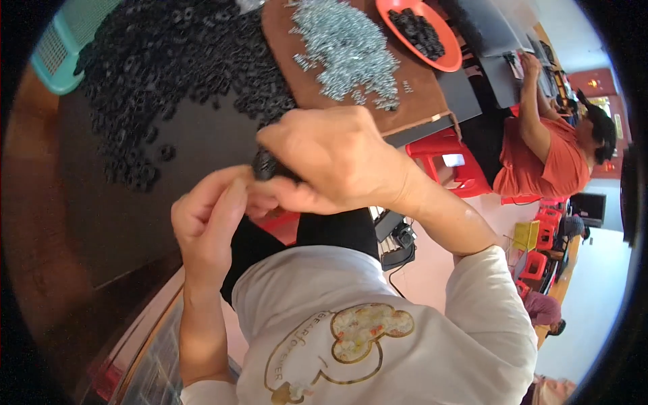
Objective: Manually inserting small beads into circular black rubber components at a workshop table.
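Note:
My right hand (pixel 331 158) and my left hand (pixel 209 216) meet at the table's near edge, fingers closed together on a small stack of black washers (pixel 264 166) that pokes out between them. Most of the stack is hidden by the right fingers. Just beyond the hands spreads a big heap of loose black washers (pixel 169 61) on the dark table (pixel 202 145). Further right lies a pile of silver screws (pixel 347 47) on a brown board (pixel 418 101).
An orange dish (pixel 445 57) with more black washers sits at the far right of the board. A teal basket (pixel 64 47) stands at the upper left. A person in an orange shirt (pixel 540 162) sits at the right, with red stools (pixel 452 158) nearby.

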`<action>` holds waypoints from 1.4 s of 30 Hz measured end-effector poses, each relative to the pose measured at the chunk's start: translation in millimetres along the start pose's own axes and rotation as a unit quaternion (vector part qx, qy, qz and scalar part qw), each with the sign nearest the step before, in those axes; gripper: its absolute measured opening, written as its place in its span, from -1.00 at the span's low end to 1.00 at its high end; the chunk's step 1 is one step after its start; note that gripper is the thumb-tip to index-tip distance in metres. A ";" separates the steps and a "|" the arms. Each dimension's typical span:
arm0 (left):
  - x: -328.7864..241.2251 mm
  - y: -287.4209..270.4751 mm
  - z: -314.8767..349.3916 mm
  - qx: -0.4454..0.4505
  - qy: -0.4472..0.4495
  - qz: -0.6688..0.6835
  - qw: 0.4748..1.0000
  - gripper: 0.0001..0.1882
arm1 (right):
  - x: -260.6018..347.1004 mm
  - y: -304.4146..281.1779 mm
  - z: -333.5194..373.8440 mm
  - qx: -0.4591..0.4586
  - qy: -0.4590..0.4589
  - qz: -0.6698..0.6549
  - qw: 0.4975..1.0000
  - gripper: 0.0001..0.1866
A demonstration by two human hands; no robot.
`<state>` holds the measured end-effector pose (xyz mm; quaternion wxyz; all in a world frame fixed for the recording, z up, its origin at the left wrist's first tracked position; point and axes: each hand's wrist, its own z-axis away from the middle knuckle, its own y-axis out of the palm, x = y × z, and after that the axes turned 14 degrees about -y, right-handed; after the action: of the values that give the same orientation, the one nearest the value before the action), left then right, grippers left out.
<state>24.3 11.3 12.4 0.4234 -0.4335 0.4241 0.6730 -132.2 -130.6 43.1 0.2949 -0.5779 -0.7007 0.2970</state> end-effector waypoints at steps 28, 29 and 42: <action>-2.7 3.8 4.6 -0.014 -0.016 -0.046 0.999 -0.77 | -67.5 2.6 -27.3 0.112 0.057 0.025 0.992 -0.81; -1.7 4.1 4.1 -0.020 -0.019 -0.049 0.998 -0.78 | -70.1 15.2 -32.8 0.106 0.032 0.031 0.993 -0.80; 5.2 1.3 -1.9 -0.002 0.053 -0.099 0.994 -0.73 | -46.7 47.4 -56.1 0.183 0.013 0.029 0.983 -0.68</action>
<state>22.1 10.2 7.3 0.4642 -0.5090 0.3997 0.6046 -52.3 -165.0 40.3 0.3962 -0.5383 -0.6133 0.4207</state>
